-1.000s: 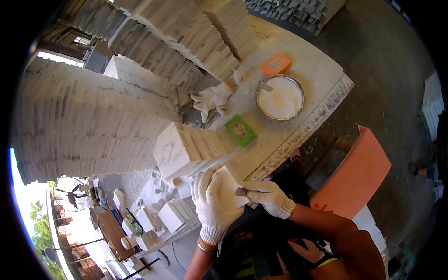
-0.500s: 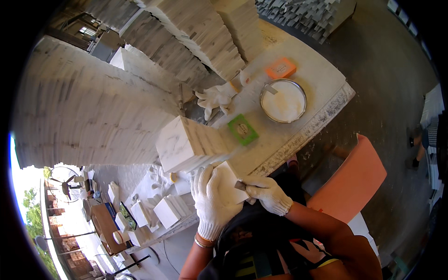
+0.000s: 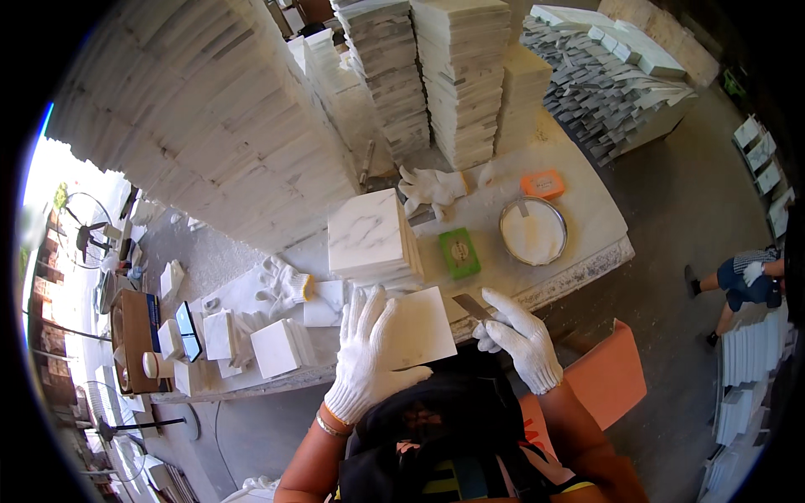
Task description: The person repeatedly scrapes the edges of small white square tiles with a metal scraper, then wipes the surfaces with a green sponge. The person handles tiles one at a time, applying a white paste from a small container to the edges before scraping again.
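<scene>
My left hand point(image 3: 362, 356), in a white knit glove, lies with fingers stretched flat along the left side of a square white tile point(image 3: 425, 327) at the table's near edge. Just right of that tile, my gloved right hand point(image 3: 527, 345) grips a small flat metal scraper point(image 3: 471, 307), its blade pointing up and left, apart from the tile. Beyond them stands a stack of white marble tiles point(image 3: 366, 233) with grey veins. To its right are a green box point(image 3: 460, 253) and a round metal bowl point(image 3: 564, 236) of white paste, with a second blade resting in it.
An orange box point(image 3: 542, 184) sits behind the bowl. Loose gloves point(image 3: 432, 189) lie near tall tile stacks point(image 3: 461, 84). Small tile piles point(image 3: 281, 348), a phone point(image 3: 189, 331) and a cardboard box point(image 3: 134, 339) are at left. Another person point(image 3: 742, 281) is at far right.
My right hand has drawn the scraper away from the tile, to the right. My left fingers have straightened, and the tile appears flatter. The whole view has turned.
</scene>
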`<action>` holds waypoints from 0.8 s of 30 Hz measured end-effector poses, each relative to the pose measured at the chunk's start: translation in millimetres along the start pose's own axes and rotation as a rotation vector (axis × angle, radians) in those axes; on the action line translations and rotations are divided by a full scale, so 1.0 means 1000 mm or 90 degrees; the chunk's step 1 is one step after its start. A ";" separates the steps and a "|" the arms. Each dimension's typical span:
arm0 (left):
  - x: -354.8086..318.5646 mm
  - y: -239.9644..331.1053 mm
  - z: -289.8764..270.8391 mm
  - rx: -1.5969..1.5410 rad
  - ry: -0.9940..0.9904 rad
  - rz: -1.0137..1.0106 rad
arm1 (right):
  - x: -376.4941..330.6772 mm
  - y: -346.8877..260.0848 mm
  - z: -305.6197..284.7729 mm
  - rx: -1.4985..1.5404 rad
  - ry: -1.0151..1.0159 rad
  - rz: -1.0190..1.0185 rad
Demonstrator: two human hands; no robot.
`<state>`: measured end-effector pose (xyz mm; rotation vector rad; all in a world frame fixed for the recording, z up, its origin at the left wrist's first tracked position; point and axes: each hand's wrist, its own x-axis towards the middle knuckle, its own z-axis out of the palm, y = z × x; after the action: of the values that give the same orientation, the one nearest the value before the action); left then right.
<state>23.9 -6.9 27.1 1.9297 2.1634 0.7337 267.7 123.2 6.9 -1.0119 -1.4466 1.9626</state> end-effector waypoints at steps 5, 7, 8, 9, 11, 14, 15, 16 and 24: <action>-0.041 0.004 -0.027 -0.141 0.124 -0.068 | -0.030 -0.028 0.021 -0.092 -0.058 -0.039; -0.041 0.019 -0.036 -0.343 0.024 -0.149 | -0.036 -0.037 0.036 -0.134 -0.141 -0.060; -0.040 0.022 -0.038 -0.441 -0.029 -0.187 | -0.037 -0.031 0.046 -0.138 -0.183 -0.104; -0.039 0.023 -0.036 -0.453 -0.076 -0.165 | -0.034 -0.026 0.055 -0.217 -0.208 -0.205; -0.040 0.024 -0.030 -0.558 -0.114 -0.187 | -0.027 -0.022 0.073 -0.337 -0.239 -0.329; -0.044 0.021 -0.030 -0.675 -0.141 -0.306 | -0.022 -0.018 0.086 -0.395 -0.260 -0.344; -0.047 0.019 -0.029 -0.724 -0.145 -0.354 | -0.022 -0.023 0.086 -0.423 -0.275 -0.326; -0.048 0.018 -0.030 -0.740 -0.118 -0.364 | -0.022 -0.025 0.086 -0.450 -0.291 -0.306; -0.048 0.006 -0.041 -0.590 0.074 -0.435 | -0.025 -0.050 0.035 -0.301 -0.289 -0.037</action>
<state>19.3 -63.2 55.9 0.6610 1.8055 1.3549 252.8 99.4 66.7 -0.7097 -2.2383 1.9311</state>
